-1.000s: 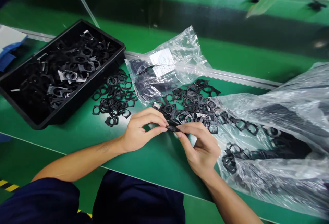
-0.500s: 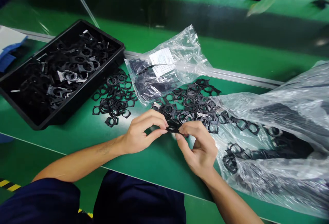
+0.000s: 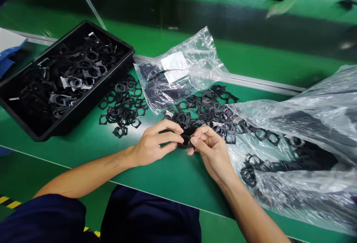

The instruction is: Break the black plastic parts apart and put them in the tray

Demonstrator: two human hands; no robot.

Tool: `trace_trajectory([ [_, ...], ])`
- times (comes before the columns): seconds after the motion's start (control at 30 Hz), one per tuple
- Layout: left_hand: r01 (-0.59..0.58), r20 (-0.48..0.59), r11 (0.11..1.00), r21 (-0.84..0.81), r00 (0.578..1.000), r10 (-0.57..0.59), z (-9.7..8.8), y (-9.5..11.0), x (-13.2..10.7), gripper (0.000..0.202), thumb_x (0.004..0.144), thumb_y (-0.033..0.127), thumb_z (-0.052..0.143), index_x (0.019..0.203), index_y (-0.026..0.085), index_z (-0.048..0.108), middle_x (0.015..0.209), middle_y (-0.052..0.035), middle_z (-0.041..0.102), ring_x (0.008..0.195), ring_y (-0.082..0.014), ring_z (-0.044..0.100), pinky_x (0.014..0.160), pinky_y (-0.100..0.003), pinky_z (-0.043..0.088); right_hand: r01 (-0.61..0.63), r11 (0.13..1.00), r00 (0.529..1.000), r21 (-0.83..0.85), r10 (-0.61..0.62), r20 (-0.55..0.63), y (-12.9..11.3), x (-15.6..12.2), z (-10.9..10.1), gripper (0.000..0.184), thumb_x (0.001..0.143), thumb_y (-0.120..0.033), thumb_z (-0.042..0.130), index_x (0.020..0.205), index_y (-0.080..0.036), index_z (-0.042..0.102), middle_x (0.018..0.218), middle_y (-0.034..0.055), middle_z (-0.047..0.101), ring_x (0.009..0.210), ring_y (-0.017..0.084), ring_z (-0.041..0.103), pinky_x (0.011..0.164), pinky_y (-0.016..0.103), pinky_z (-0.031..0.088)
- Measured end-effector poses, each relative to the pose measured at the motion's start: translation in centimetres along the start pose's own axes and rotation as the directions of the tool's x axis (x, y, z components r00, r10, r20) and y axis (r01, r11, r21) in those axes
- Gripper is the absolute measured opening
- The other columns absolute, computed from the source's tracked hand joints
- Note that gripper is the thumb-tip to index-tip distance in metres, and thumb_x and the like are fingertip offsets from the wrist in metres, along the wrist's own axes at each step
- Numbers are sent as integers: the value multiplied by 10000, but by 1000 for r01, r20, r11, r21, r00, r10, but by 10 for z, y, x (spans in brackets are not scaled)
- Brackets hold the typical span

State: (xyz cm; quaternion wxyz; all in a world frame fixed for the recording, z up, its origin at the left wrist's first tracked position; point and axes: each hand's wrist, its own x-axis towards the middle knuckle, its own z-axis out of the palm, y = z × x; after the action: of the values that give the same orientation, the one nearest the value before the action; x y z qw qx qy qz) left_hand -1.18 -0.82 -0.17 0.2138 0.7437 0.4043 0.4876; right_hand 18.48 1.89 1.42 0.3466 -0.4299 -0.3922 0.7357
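Note:
Between my two hands is a small black ring-shaped part, its round opening turned partly toward me. My left hand pinches its left side between thumb and fingers. On the other side, my right hand grips the right edge with the thumb in front. Fingers cover both ends of the part. Just beyond my hands lies a loose pile of similar black ring parts, a few with pale faces. Another heap of these rings is spread to the left of it.
A black bin filled with black and silvery parts stands at the left. Behind the pile lies a clear plastic bag with a white label. A large open plastic bag spills rings at the right. The green table has its edge near my lap.
The ring part has been tilted, so its opening shows more. My right hand has turned, its thumb now in front of the part. My left fingers have shifted slightly.

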Motion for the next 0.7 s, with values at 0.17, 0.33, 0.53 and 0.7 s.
trace_trajectory([
  [0.17, 75, -71, 997, -16, 995, -76, -3, -1, 2, 159, 879, 70, 683, 950, 194, 753, 893, -39, 723, 815, -129, 691, 721, -242, 573, 287, 892, 946, -350, -322, -46, 2, -5, 1, 55, 903, -263, 688, 893, -217, 659, 845, 23, 659, 720, 144, 629, 658, 269, 540],
  [0.33, 151, -73, 985, -80, 985, -156, -3, -2, 1, 115, 884, 127, 705, 948, 196, 770, 813, -37, 723, 769, -138, 689, 687, -250, 564, 532, 613, 812, -585, -565, 146, 3, -8, 1, 126, 866, -128, 688, 939, -231, 683, 948, 55, 705, 844, 194, 655, 769, 353, 556],
  [0.53, 188, -42, 974, -129, 980, -194, -1, -1, 0, 40, 879, 171, 731, 919, 180, 732, 818, -49, 743, 752, -145, 692, 690, -264, 569, 590, 517, 749, -620, -636, 183, 4, -8, -1, 144, 874, -87, 687, 913, -225, 696, 882, 39, 712, 792, 184, 674, 726, 332, 556],
  [0.7, 129, -38, 982, -138, 990, -135, -2, -1, 3, 64, 895, 146, 698, 849, 188, 711, 797, -34, 706, 777, -147, 679, 699, -277, 559, 620, 480, 725, -621, -654, 217, 4, -8, -2, 184, 874, -42, 675, 921, -219, 693, 878, 32, 697, 783, 164, 672, 698, 302, 553],
])
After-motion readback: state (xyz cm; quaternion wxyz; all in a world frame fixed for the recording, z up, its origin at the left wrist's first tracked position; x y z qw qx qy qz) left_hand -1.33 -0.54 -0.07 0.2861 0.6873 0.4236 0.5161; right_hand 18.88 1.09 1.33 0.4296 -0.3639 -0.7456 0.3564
